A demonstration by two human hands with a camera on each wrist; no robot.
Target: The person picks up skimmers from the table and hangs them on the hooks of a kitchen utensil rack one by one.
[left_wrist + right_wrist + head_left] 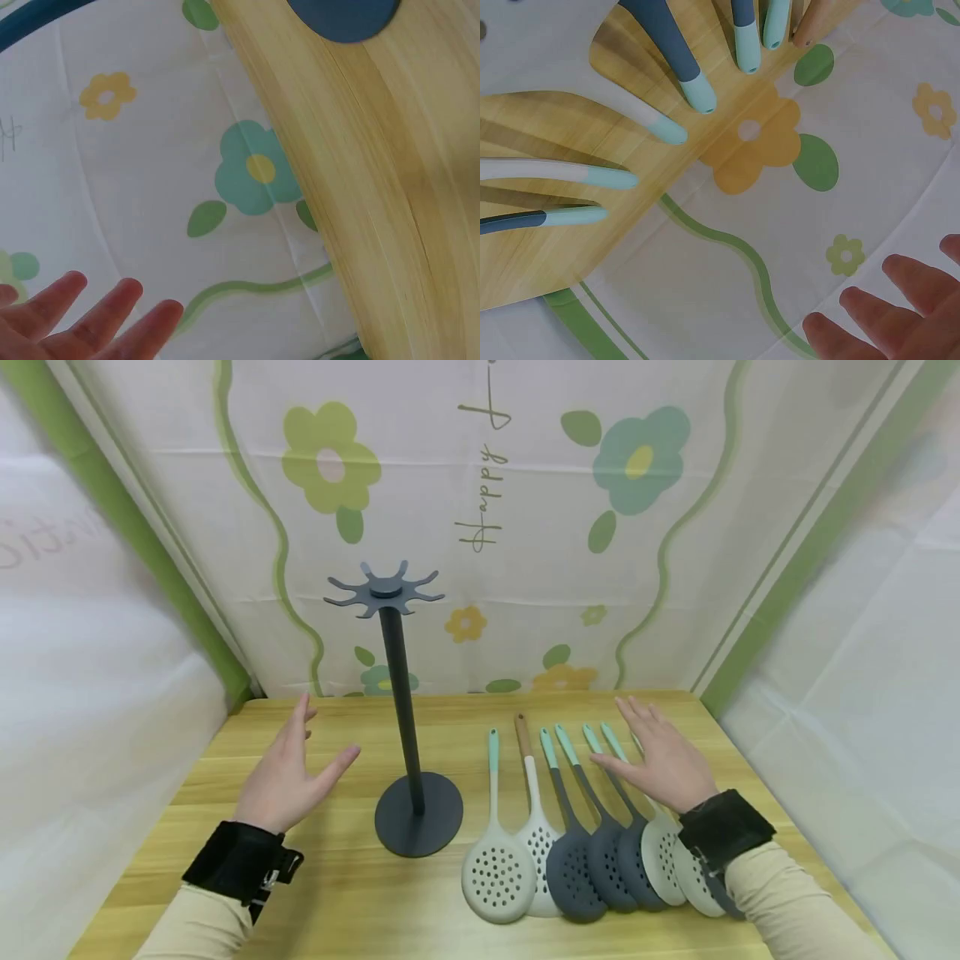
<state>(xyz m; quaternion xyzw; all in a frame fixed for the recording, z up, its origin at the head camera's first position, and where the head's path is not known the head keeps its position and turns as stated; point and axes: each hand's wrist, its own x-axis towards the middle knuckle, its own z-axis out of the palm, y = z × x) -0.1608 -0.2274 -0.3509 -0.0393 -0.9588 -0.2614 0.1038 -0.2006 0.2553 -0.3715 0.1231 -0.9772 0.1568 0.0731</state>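
Observation:
My left hand (288, 781) is held over the left side of the table, fingers straight and thumb spread, with nothing in it. To its right stands a dark utensil rack (401, 693), a pole on a round base with a ring of bare hooks on top. My right hand (663, 756), likewise with straight fingers and holding nothing, hovers above the right end of a row of skimmers. At the row's left lie a white skimmer (498, 877) with a mint handle and a brown-handled white skimmer (533, 785). Dark grey skimmers (576, 877) and further white ones (662, 860) follow, partly overlapping; my right wrist hides some.
The wooden table (330, 885) ends at a white cloth backdrop (525, 610) printed with flowers. White cloth walls with green edging (142, 535) close in both sides. In the right wrist view, the mint handle ends (700, 94) point toward the table's back edge.

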